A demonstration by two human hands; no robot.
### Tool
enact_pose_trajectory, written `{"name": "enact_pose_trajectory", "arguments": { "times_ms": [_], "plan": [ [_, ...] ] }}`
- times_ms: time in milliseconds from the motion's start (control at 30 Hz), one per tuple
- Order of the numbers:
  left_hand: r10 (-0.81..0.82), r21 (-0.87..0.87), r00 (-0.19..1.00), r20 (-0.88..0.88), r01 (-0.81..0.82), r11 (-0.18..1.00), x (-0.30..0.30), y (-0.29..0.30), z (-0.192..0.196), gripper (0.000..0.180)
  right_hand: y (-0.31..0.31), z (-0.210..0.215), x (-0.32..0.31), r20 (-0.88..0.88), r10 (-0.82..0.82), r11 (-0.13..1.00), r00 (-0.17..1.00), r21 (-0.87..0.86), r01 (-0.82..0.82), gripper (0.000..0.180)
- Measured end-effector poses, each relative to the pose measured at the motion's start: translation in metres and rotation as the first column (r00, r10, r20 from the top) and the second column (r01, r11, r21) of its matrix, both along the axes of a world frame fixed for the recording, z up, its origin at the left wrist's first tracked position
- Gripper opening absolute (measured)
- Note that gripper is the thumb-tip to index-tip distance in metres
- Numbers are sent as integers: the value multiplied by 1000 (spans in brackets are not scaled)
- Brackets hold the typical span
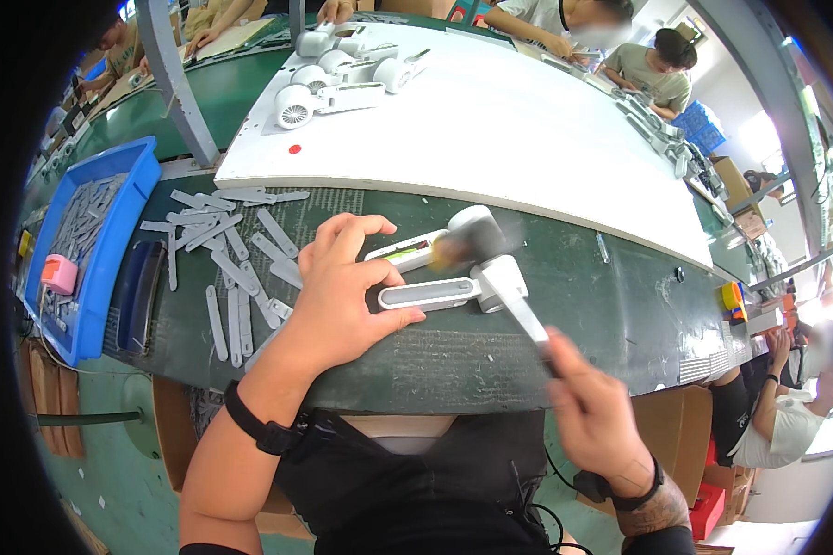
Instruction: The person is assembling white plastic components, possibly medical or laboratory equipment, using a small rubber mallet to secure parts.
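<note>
On the green bench in front of me lies a white device (430, 294) with two long arms and rounded ends, one arm with a grey inlay. My left hand (338, 287) steadies it, thumb on the lower arm and fingers near the upper one. In my right hand (592, 402) is a hammer (530, 321), gripped by its dark handle end. The hammer's head is smeared by motion, dark with a yellowish end, over the device's rounded ends. Whether it touches them I cannot tell. Loose grey strips (236, 268) are scattered left of my left hand.
A blue bin (120, 213) of grey strips, with a pink object (59, 275) inside, stands at the left. Several similar white devices (296, 108) with round grilles sit on the white board (472, 120). A metal post (171, 83) rises behind the bin. Other people work around the bench.
</note>
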State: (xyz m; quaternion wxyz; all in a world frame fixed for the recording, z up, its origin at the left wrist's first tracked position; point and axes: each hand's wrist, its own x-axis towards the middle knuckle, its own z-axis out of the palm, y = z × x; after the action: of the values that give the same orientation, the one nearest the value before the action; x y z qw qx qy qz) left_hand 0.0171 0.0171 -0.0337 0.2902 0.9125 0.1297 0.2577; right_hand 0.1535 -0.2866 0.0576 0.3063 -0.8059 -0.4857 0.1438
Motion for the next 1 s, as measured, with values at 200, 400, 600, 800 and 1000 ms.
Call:
{"name": "enact_pose_trajectory", "arguments": {
  "times_ms": [200,400,600,800,1000],
  "plan": [
    [6,-29,1000,-21,-6,1000,-2,2,-4,39,8,1,-1,18,118,992,993,-37,-117,61],
    [4,-53,998,-70,-8,999,-2,1,-3,38,23,-8,-6,-25,165,971,986,-171,-167,59],
    [45,-68,999,-2,-45,997,-4,-8,5,38,-5,-12,-4,70,40,983,997,174,-52,56],
    [-148,-407,989,-6,133,904,21,-27,34,32,-49,-6,-6,-205,-269,918,941,241,315,57],
    [71,-864,957,282,221,453,79,-26,44,26,-51,-15,-11,-376,-312,854,873,292,431,57]
  ]
}}
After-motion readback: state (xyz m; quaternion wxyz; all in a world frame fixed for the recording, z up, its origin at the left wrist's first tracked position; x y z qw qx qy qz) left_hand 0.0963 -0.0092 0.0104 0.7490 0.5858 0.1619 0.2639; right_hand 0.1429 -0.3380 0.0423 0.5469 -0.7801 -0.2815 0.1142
